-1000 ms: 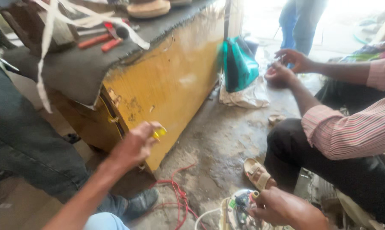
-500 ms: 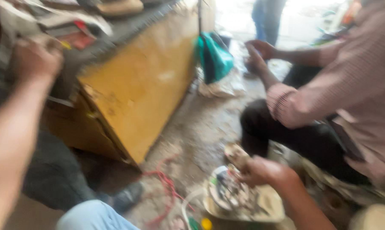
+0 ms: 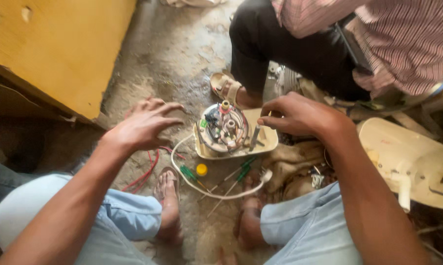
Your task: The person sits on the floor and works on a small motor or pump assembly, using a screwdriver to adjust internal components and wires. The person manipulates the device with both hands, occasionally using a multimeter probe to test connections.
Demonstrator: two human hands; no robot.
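Opened appliance base (image 3: pixel 226 130) – round, cream tray, exposed wiring and parts – sits on the floor (image 3: pixel 182 59) between the feet. Right hand (image 3: pixel 300 115) pinches a dark tool (image 3: pixel 254 137) against it; left hand (image 3: pixel 145 125) hovers spread, empty.

Bare forearms, no sleeves; both hands, left hand (image 3: pixel 144 125) and right hand (image 3: pixel 300 115), ungloved. Light blue jeans (image 3: pixel 123 221) rolled up, feet bare.

yellow cabinet (image 3: pixel 59 49), green-handled screwdrivers (image 3: pixel 241 172), white cable (image 3: pixel 206 191), red wires (image 3: pixel 143 176), striped shirt (image 3: pixel 403 44)
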